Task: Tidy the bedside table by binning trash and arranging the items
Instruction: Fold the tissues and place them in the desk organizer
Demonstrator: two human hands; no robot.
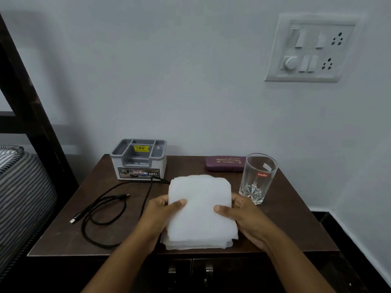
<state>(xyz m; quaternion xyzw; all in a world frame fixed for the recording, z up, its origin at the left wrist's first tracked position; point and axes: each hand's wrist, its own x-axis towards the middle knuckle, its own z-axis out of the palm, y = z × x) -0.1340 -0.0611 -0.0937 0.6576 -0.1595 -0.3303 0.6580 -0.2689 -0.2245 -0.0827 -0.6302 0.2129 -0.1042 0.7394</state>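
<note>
Bedside table [63, 240]: you hold a folded white cloth stack [201, 210] at its front centre, near the front edge.

Your left hand [160, 214] and right hand [243, 216] grip the stack's two sides, thumbs pressed on top, fingers curled along the edges. Behind left stands a grey organiser box [138, 159]; a black cable [101, 210] loops over the left half. At the back right lies a maroon spectacle case [225, 163], and a clear glass [257, 178] stands just beside your right hand. Bare tabletop shows front left and far right.
</note>
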